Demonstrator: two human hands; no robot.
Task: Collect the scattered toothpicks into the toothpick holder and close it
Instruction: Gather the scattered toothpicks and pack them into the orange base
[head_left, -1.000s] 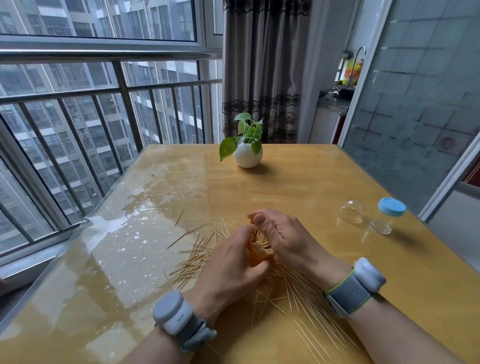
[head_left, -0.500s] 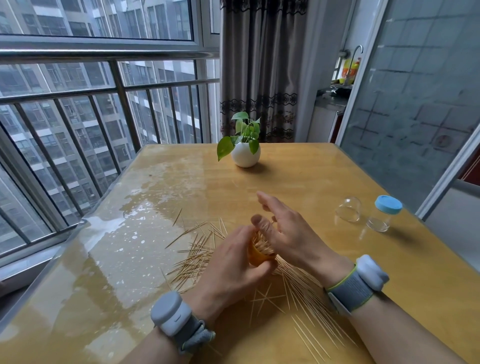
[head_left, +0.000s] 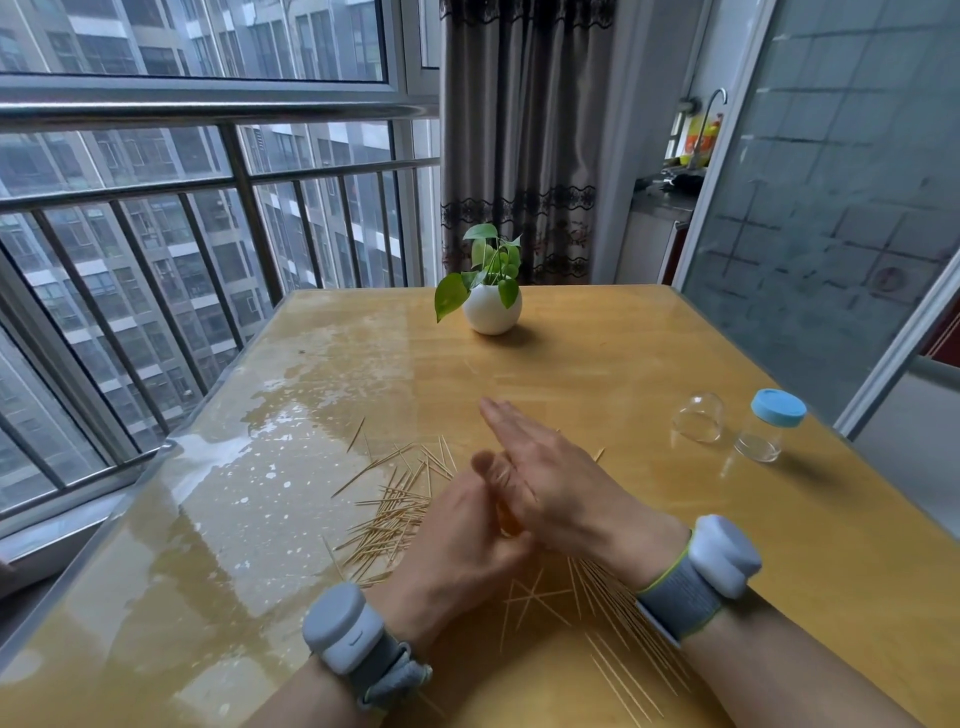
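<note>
On the desk (head_left: 649, 364), the left hand (head_left: 457, 551) has its grip closed around an orange holder (head_left: 506, 522). The right hand (head_left: 550, 478) lies flat and open-fingered over it. Toothpicks (head_left: 400, 504) lie scattered around both hands.

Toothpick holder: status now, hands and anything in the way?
Left hand grips the orange holder. Right hand open, flat over its mouth. Many toothpicks loose on the table. Nothing blocking.
</note>
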